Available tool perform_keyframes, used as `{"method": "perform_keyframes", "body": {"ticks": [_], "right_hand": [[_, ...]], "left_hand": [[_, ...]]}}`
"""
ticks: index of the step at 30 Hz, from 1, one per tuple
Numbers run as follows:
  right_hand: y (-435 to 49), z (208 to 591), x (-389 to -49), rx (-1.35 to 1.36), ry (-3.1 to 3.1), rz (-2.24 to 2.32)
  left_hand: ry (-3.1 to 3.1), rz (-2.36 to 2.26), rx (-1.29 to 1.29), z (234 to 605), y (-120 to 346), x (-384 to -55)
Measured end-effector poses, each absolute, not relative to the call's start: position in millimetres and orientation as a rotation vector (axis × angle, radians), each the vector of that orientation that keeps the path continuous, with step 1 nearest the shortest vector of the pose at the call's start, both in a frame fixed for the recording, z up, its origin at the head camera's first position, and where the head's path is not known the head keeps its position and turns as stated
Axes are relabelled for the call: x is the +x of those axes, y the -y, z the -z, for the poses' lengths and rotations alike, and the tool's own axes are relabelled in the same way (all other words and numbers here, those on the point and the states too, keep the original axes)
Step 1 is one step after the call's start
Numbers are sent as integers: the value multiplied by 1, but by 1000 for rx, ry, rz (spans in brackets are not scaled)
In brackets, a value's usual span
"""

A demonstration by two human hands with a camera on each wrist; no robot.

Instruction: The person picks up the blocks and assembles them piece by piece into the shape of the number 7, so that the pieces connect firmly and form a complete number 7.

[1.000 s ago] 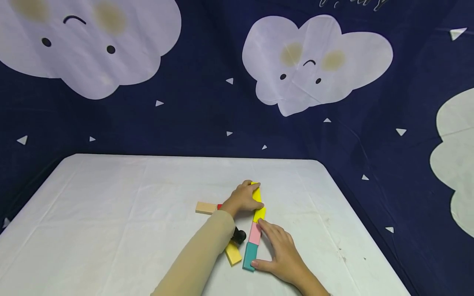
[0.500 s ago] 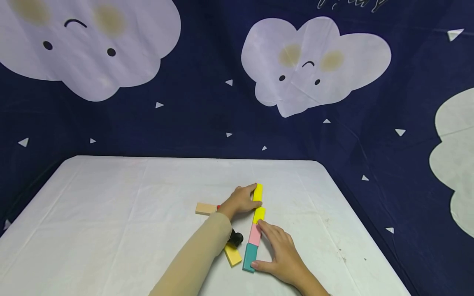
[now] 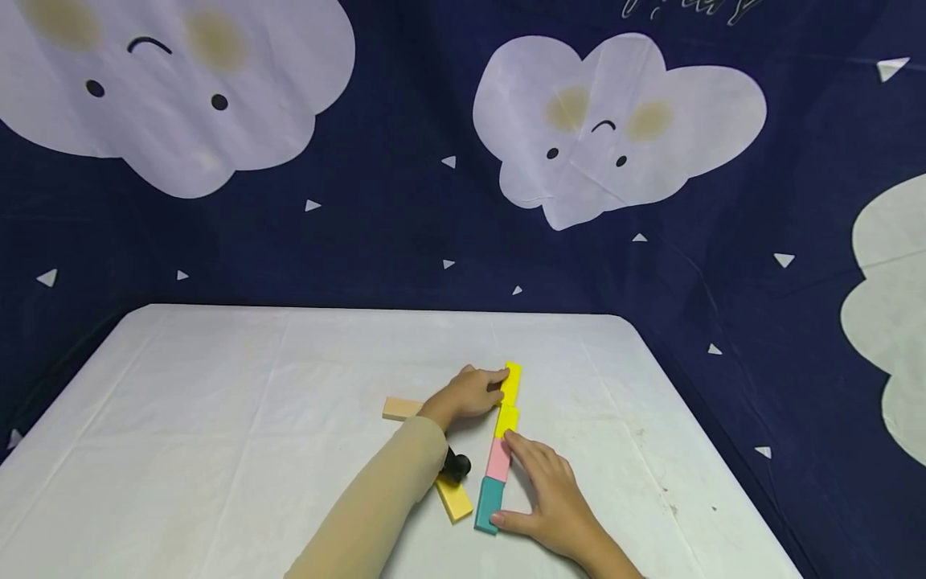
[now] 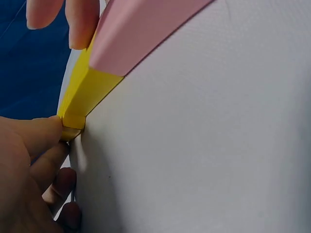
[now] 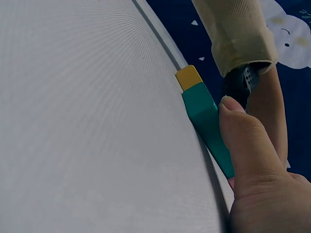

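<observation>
Far yellow block (image 3: 512,384) shifted right; left fingers (image 3: 496,376), parted, touch it.

"What's the colour run from the teal block (image 3: 489,505) on your side?"

"Beyond it I get a pink block (image 3: 498,460), then a nearer yellow block (image 3: 507,421) and a farther yellow block (image 3: 511,384), both bright. Left of it, I see a softer yellow block (image 3: 455,502); farther left and beyond, a pale wood-toned block (image 3: 401,408)."

"And around it?"

"Under it, my feed shows a white surface (image 3: 181,450). The sleeve (image 3: 376,498) to its left is plain beige. Far behind it, the navy backdrop (image 3: 391,233) carries white clouds (image 3: 709,121) and small white triangles (image 3: 784,260)."
</observation>
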State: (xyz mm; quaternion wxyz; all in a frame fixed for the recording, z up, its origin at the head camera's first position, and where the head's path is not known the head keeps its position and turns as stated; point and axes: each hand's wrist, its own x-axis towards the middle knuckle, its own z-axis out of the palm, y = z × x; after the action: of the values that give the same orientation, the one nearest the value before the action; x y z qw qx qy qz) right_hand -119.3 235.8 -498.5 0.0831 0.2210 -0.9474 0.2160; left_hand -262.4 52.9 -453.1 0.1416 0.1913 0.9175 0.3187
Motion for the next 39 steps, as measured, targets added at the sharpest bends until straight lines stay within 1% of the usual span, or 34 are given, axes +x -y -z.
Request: {"method": "perform_keyframes", "body": {"ticks": [11,31,39], "right_hand": [[-236,498,-119,659,2835,-647],[-237,501,-121,674,2816,-639],[-237,500,-121,672,2816,-647]], "left_hand": [[-2668,-993,595,455,-52,-260],[-2742,-1043,827,459,-50,-260],[-2749,-1031,801,460,-52,-260]]}}
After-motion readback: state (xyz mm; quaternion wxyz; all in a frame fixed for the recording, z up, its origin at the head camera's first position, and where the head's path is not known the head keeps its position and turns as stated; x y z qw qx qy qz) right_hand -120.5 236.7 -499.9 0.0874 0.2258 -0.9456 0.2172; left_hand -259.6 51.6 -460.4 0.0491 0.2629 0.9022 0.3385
